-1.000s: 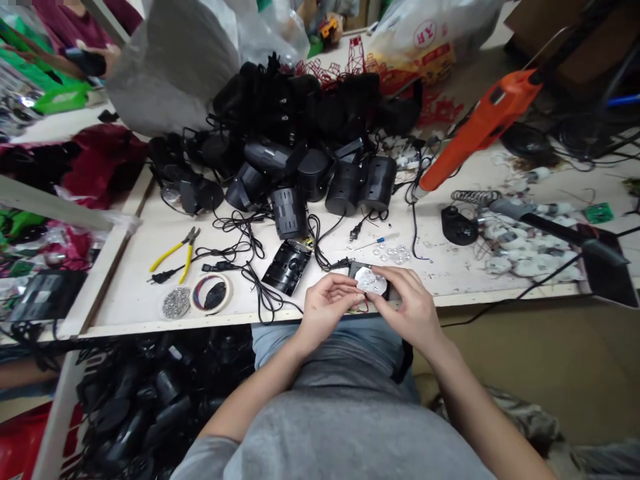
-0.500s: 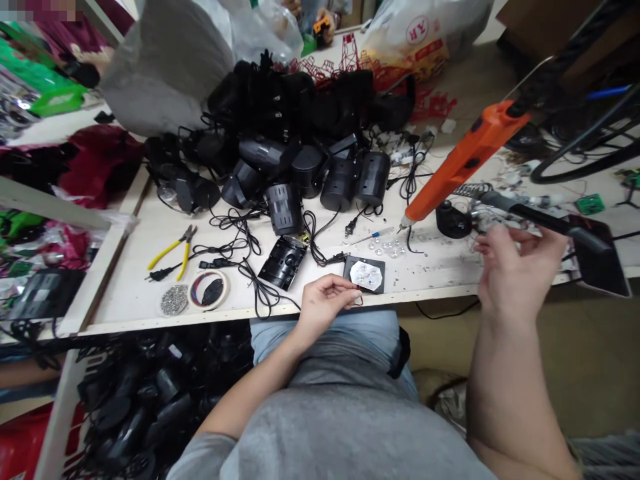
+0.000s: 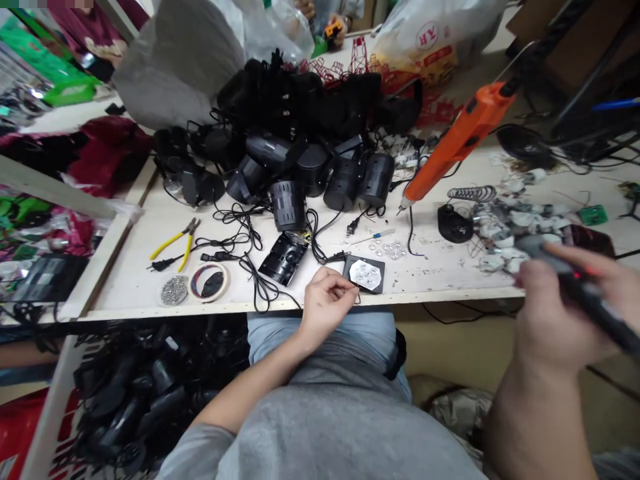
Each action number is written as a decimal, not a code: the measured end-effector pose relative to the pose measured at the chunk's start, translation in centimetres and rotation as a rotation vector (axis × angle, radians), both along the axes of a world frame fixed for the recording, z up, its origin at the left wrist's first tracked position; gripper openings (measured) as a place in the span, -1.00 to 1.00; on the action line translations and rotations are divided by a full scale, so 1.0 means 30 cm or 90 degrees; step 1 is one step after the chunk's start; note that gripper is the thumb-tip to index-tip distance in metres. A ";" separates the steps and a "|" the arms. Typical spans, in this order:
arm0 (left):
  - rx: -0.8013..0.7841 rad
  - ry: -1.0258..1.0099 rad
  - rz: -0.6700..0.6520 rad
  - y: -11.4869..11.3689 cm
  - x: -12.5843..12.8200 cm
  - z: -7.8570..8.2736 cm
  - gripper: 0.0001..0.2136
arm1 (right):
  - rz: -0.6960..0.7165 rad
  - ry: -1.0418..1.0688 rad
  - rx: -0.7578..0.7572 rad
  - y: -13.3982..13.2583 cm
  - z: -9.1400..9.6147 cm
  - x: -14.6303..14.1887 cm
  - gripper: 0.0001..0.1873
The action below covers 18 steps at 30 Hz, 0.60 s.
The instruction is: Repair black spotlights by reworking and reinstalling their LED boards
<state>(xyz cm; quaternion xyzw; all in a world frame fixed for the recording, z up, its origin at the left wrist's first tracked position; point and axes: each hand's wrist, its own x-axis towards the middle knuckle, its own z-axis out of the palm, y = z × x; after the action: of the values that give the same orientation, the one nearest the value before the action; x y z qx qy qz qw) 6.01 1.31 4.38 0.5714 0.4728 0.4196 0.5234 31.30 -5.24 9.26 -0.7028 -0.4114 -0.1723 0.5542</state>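
My left hand (image 3: pixel 327 300) is pinched at the bench's front edge on a thin red wire (image 3: pixel 358 299). Close to its fingertips lies a black square plate (image 3: pixel 376 285) bearing a white, lobed LED board (image 3: pixel 364 273) with clear lenses. At the right, my right hand (image 3: pixel 555 313) is wrapped round a dark soldering iron (image 3: pixel 575 280), blurred by motion, with a small red light on its handle. Its tip is hard to make out. Left of that hand stand the iron's coil spring holder (image 3: pixel 471 193) and its black base (image 3: pixel 454 223).
An orange electric screwdriver (image 3: pixel 453 150) hangs over the bench. Black lamp housings (image 3: pixel 289 205) and cords fill the back. Yellow-handled pliers (image 3: pixel 186 243), a tape roll (image 3: pixel 224 283) and a dish of screws (image 3: pixel 174 291) lie left. White sockets (image 3: pixel 530 217) are heaped right; loose lenses (image 3: pixel 390 249) lie mid-bench.
My right hand has closed on the soldering iron and drawn it out of the coil spring, to the right and towards me. My left hand stays at the plate with the wire.
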 end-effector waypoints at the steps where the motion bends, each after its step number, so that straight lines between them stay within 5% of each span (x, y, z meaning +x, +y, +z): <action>1: 0.024 0.011 0.006 -0.002 0.004 -0.004 -0.91 | -0.012 -0.039 0.033 -0.038 0.002 -0.038 -0.69; 8: 0.149 0.083 0.040 -0.022 0.025 -0.012 -0.92 | 0.334 -0.093 -0.100 -0.237 -0.050 -0.208 -0.50; 18: 0.300 0.162 0.015 -0.014 0.007 -0.011 -0.92 | 0.145 -0.145 -0.161 -0.158 -0.110 -0.083 -0.86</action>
<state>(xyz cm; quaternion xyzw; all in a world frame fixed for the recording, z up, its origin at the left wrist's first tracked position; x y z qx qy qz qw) 6.23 0.89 4.05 0.7202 0.4304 0.4489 0.3075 28.81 -9.98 5.96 -0.6917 -0.5664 -0.1338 0.4276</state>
